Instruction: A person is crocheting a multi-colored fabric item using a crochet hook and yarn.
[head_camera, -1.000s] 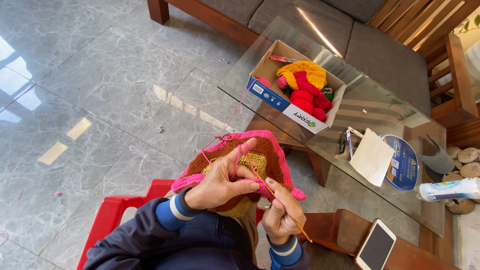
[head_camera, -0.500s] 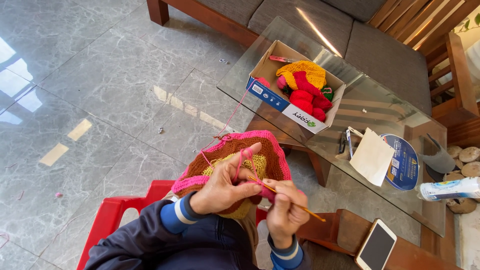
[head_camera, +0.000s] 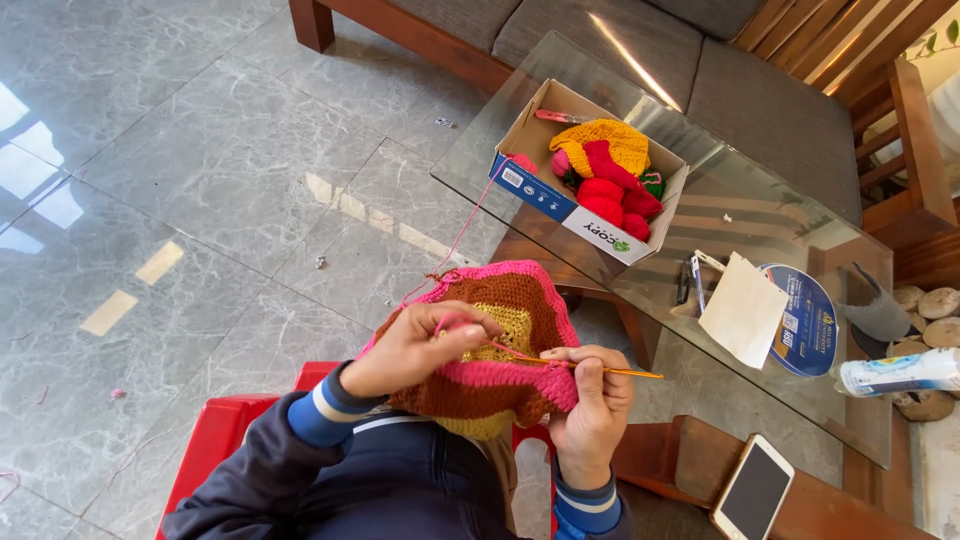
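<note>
R hand clenched on orange crochet hook, L hand pinching pink yarn over brown-pink crochet piece in lap. Yarn runs taut to cardboard box — tug could drag it off glass table.

Can't see hook tip, buried in crochet between my hands. Left fingertips partly lost in folds; lower crochet hidden behind right hand. Phone cut by bottom edge. Bottle cut at right edge. Small specks on floor too tiny to identify.
</note>
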